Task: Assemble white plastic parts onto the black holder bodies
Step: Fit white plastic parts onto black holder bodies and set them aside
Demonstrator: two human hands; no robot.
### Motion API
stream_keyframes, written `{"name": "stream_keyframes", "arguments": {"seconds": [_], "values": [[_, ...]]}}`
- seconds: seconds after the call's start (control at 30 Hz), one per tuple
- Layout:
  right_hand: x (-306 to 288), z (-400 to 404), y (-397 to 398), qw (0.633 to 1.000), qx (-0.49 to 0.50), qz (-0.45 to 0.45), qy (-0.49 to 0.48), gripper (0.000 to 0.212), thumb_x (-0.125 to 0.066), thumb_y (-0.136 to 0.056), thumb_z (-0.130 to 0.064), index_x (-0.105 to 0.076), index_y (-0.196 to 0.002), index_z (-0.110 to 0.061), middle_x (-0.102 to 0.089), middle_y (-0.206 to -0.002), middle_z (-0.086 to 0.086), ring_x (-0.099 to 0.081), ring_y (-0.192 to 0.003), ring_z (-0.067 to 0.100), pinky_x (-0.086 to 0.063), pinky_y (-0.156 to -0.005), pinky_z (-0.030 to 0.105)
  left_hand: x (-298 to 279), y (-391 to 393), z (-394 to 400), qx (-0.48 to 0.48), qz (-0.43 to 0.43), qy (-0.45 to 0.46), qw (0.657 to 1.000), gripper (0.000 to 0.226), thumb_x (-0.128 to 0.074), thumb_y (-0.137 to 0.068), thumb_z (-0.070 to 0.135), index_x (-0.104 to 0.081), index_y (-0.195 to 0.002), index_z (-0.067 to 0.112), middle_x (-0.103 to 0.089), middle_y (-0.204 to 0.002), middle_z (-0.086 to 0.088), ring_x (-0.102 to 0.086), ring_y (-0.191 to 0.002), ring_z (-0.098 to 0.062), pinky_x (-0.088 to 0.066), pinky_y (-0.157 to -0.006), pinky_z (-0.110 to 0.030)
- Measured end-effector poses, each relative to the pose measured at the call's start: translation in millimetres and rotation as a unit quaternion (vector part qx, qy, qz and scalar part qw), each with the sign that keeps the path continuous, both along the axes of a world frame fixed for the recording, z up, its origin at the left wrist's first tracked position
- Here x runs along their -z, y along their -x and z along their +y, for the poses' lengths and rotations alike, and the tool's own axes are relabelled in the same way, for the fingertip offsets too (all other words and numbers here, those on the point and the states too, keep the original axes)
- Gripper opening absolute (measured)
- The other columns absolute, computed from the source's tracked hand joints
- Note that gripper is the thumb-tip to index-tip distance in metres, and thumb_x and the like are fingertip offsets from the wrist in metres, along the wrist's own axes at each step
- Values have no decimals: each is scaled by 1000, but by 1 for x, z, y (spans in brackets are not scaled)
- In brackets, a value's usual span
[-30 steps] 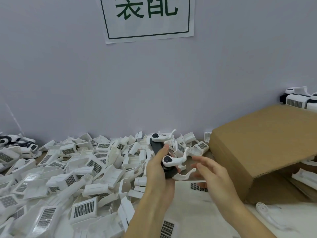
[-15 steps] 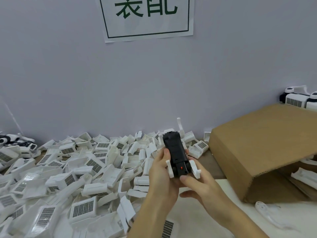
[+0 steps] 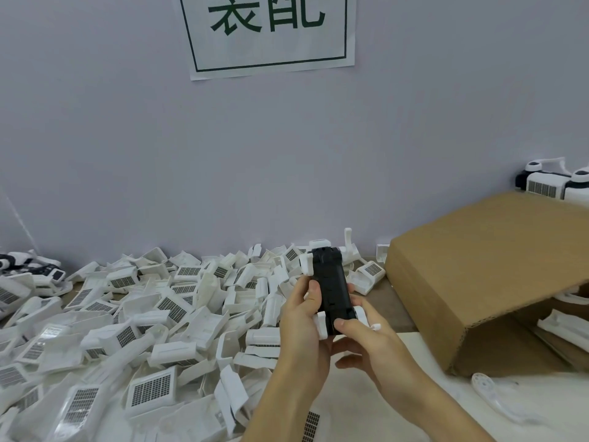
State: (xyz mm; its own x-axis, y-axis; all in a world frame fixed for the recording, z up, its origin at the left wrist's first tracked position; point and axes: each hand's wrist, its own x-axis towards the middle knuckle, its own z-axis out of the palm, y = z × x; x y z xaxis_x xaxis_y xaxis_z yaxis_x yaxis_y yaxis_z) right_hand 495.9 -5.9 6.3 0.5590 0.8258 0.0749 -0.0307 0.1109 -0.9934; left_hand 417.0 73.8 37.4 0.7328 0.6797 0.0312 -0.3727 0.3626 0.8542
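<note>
You've got one black body up in both hands over the front edge of the white pile, long axis pointing away from you, back face toward the camera. Left hand is wrapped around its left side, fingers closed on it, thumb lying along the edge. Right hand is closed on the near end, thumb pressed on the bottom face and fingers curled underneath. White pieces already show at all four corners of the body: two near by your thumbs, two far, plus an arm sticking up at the far right. I can't tell whether they're fully clicked home. My read: this unit is close to finished or being checked, not started. A few finished-looking units sit on top of the box at far right, and a few black-and-white ones at far left. The pile of loose white parts is large, so most of the job looks still ahead. More white pieces lie under the box flap, and one loose arm lies on the white sheet by your right forearm. Writing: wall sign carries two big dark green characters in a frame, tops cropped, reads as 装配 (assembly). Dark grid patches on the white parts aren't text, and no brand is visible anywhere.
</note>
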Motion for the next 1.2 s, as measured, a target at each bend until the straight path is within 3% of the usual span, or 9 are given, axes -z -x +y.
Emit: {"name": "stream_keyframes", "arguments": {"seconds": [0.3,0.43,0.5,0.63,0.73,0.9,1.07,1.2], "values": [[2,-1,-4,1000,-10,0,-7,45,-58,-76,-31,-60,-120,-37,-74,-90,1,-68,-76,18,-49,-67,31,4,-2,3,-1,-3,-11,1000,32,-41,-107,23,-73,-105,21,-74,-108,-17,-68,-89,-30,-56,-69,-44],[2,-2,-3,999,-17,-28,-2,38,-55,-75,-31,-64,-107,-48,-73,-87,-7,-69,-80,16,-49,-71,32,5,-1,4,3,0,-17,1000,34,-42,-106,26,-75,-97,25,-74,-110,-16,-68,-89,-30,-55,-71,-45],[2,-2,-2,999,-11,-31,6,42,-54,-75,-31,-61,-115,-43,-72,-86,-8,-70,-79,15,-49,-70,31,5,-1,4,4,-2,-18,1000,35,-42,-105,27,-76,-94,26,-74,-110,-17,-68,-89,-30,-54,-72,-45],[3,-2,0,999,8,-44,15,31,-56,-95,-22,-59,-118,-42,-73,-86,-9,-70,-78,14,-49,-68,30,5,-1,4,10,-3,-11,1000,33,-42,-106,28,-75,-101,26,-74,-111,-16,-69,-89,-30,-55,-67,-43],[3,-2,1,998,17,-54,29,39,-50,-101,-15,-55,-122,-48,-73,-86,-11,-70,-77,14,-49,-68,31,5,0,3,22,-3,-11,1000,31,-43,-105,29,-73,-105,27,-73,-113,-15,-70,-89,-29,-56,-64,-40],[-2,-1,4,998,13,-53,35,34,-53,-100,-20,-56,-119,-48,-72,-85,-12,-70,-77,14,-50,-69,31,5,1,4,29,-2,-6,1000,29,-45,-104,29,-74,-104,27,-74,-112,-15,-71,-87,-29,-56,-66,-41],[-3,-3,4,999,11,-26,19,42,-57,-79,-38,-57,-121,-38,-74,-91,-6,-69,-80,19,-50,-69,32,5,1,3,29,-8,-6,1000,27,-49,-101,29,-74,-107,22,-72,-114,-19,-67,-92,-33,-52,-78,-48],[-4,-3,7,999,40,-32,8,31,-55,-101,-25,-58,-121,-48,-75,-98,-5,-71,-81,19,-51,-71,32,7,2,6,34,-12,31,999,37,-53,-94,33,-66,-121,11,-67,-123,-25,-66,-93,-38,-54,-75,-47]]}}
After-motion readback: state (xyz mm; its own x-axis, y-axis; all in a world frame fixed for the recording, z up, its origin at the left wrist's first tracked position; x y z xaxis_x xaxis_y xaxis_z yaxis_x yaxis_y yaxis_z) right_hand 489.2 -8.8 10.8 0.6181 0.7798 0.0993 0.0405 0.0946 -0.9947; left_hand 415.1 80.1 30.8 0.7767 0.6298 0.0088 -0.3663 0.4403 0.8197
